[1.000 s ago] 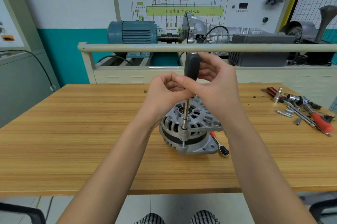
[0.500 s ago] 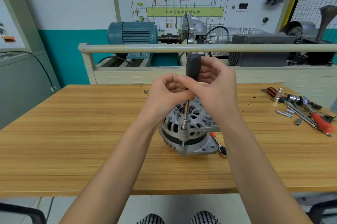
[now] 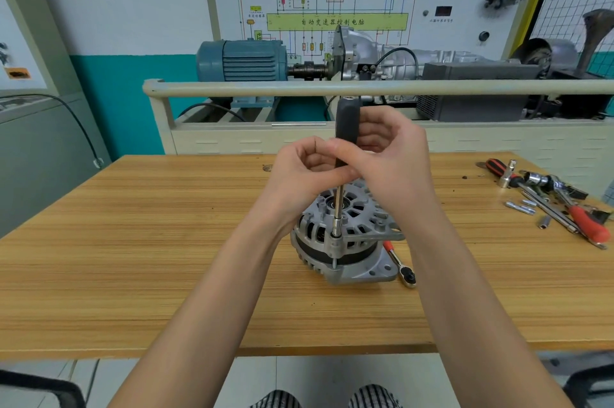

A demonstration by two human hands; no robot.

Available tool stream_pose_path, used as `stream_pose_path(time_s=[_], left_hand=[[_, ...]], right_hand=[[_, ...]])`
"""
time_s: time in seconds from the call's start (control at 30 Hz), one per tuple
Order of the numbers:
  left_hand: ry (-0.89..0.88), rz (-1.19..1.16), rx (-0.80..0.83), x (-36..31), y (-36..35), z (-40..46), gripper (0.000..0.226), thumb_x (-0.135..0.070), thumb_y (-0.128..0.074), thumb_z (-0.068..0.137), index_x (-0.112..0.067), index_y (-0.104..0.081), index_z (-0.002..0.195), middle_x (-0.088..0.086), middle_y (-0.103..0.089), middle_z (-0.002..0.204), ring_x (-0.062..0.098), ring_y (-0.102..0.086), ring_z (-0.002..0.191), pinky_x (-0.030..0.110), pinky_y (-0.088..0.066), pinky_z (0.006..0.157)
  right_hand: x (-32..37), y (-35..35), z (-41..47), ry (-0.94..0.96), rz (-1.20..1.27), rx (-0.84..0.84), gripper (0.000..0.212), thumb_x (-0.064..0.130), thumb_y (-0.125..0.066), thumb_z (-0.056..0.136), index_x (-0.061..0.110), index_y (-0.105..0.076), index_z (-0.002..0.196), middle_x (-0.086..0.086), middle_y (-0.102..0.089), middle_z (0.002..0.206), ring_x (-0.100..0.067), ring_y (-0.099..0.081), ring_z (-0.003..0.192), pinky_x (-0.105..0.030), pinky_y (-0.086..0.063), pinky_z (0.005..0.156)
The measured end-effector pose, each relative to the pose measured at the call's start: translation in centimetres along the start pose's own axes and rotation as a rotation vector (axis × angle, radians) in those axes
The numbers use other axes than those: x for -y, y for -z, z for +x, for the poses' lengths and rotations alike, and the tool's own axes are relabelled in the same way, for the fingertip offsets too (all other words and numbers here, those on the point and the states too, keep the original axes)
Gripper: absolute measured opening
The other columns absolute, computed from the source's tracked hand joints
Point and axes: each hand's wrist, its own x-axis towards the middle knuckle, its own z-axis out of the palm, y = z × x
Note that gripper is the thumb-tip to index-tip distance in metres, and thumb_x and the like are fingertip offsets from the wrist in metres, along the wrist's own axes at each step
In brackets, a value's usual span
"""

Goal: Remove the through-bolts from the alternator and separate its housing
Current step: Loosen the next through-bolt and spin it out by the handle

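Both hands (image 3: pixel 349 168) raised together, left hand (image 3: pixel 299 171) and right hand (image 3: pixel 395 158) apparently curled, gripping.

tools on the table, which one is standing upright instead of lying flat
The black-handled nut driver, held by both hands, standing upright on the alternator. The small ratchet beside it and the pile of tools on the right lie flat.

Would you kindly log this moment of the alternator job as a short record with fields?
Workpiece: alternator, standing on the wooden table
Tool in use: nut driver, upright, socket end on a through-bolt at the housing's near edge
Left hand: grips the driver near the bottom of its handle
Right hand: grips the handle
Beside alternator: ratchet, lying to its right
Far right of table: loose tools
Housing: not separated
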Motion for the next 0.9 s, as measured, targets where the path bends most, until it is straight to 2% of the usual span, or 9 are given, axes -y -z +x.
stream_pose_path(time_s=[0.07, 0.13, 0.2, 0.3, 0.43, 0.53, 0.67, 0.77, 0.9], left_hand=[[0.042, -0.047, 0.092, -0.1, 0.4, -0.2, 0.036, -0.014, -0.075, 0.070, -0.003, -0.068, 0.103, 0.011, -0.073, 0.095, 0.022, -0.068, 0.092, 0.036, -0.055, 0.090], [0.094, -0.135, 0.210, -0.2, 0.8, -0.5, 0.037, -0.015, -0.066, 0.079, -0.001, -0.066, 0.113, 0.014, -0.072, 0.103, 0.025, -0.067, 0.101, 0.043, -0.051, 0.097], [0.092, -0.165, 0.226, -0.2, 1.0, -0.6, 0.036, -0.012, -0.063, 0.081, 0.002, -0.064, 0.115, 0.015, -0.072, 0.103, 0.025, -0.068, 0.100, 0.040, -0.052, 0.095], [0.041, -0.104, 0.116, -0.3, 0.8, -0.6, 0.036, -0.012, -0.072, 0.069, 0.001, -0.067, 0.102, 0.020, -0.072, 0.097, 0.031, -0.067, 0.094, 0.038, -0.055, 0.089], [-0.012, -0.018, -0.017, -0.3, 0.0, -0.3, 0.031, -0.001, -0.081, 0.062, -0.003, -0.064, 0.088, 0.013, -0.070, 0.086, 0.026, -0.066, 0.084, 0.036, -0.056, 0.083], [-0.021, 0.003, 0.041, -0.2, -0.1, -0.4, 0.031, -0.006, -0.077, 0.072, -0.003, -0.066, 0.100, 0.013, -0.072, 0.095, 0.022, -0.068, 0.090, 0.033, -0.056, 0.087], [0.049, -0.143, 0.212, -0.2, 0.6, -0.8, 0.031, -0.010, -0.062, 0.083, -0.001, -0.065, 0.113, 0.015, -0.072, 0.104, 0.025, -0.068, 0.100, 0.039, -0.053, 0.094], [0.029, -0.117, 0.127, -0.2, 0.6, -0.7, 0.033, -0.010, -0.070, 0.072, -0.001, -0.067, 0.103, 0.010, -0.073, 0.092, 0.020, -0.069, 0.089, 0.032, -0.056, 0.085], [-0.005, -0.003, -0.046, -0.3, -0.1, -0.4, 0.032, 0.002, -0.080, 0.066, 0.004, -0.062, 0.093, 0.019, -0.069, 0.089, 0.028, -0.066, 0.085, 0.043, -0.055, 0.086]], right_hand=[[0.0, 0.1, 0.0, -0.010, 0.016, 0.029, 0.034, 0.007, -0.074, 0.080, 0.014, -0.062, 0.110, 0.007, -0.070, 0.095, -0.004, -0.067, 0.090, -0.023, -0.054, 0.082], [-0.1, 0.2, 0.0, -0.032, 0.050, 0.114, 0.031, 0.001, -0.062, 0.089, 0.016, -0.059, 0.116, 0.001, -0.070, 0.104, -0.011, -0.066, 0.102, -0.037, -0.054, 0.092], [-0.1, 0.3, -0.1, -0.043, 0.096, 0.182, 0.033, -0.003, -0.053, 0.093, 0.019, -0.055, 0.117, -0.001, -0.070, 0.109, -0.015, -0.065, 0.107, -0.042, -0.052, 0.095], [0.1, 0.2, 0.0, -0.034, 0.080, 0.180, 0.034, 0.004, -0.063, 0.089, 0.013, -0.056, 0.122, 0.002, -0.068, 0.110, -0.010, -0.063, 0.108, -0.029, -0.051, 0.094], [0.0, -0.2, 0.1, -0.004, -0.010, 0.004, 0.039, 0.016, -0.084, 0.070, 0.018, -0.062, 0.103, 0.008, -0.069, 0.092, -0.010, -0.067, 0.088, -0.030, -0.055, 0.080], [0.0, 0.0, 0.1, 0.006, 0.005, -0.024, 0.032, 0.012, -0.081, 0.073, 0.019, -0.065, 0.100, 0.010, -0.069, 0.086, -0.008, -0.068, 0.082, -0.022, -0.055, 0.074], [0.0, 0.5, 0.1, -0.013, 0.051, 0.090, 0.031, -0.001, -0.063, 0.088, 0.014, -0.063, 0.115, 0.002, -0.071, 0.099, -0.011, -0.067, 0.098, -0.030, -0.054, 0.088], [0.2, 0.4, 0.0, -0.037, 0.115, 0.173, 0.032, -0.002, -0.057, 0.091, 0.013, -0.059, 0.119, 0.001, -0.069, 0.105, -0.010, -0.065, 0.104, -0.030, -0.053, 0.092], [0.3, -0.2, 0.0, 0.011, -0.039, 0.028, 0.034, 0.015, -0.082, 0.073, 0.022, -0.064, 0.101, 0.010, -0.068, 0.090, -0.006, -0.065, 0.088, -0.031, -0.054, 0.083]])
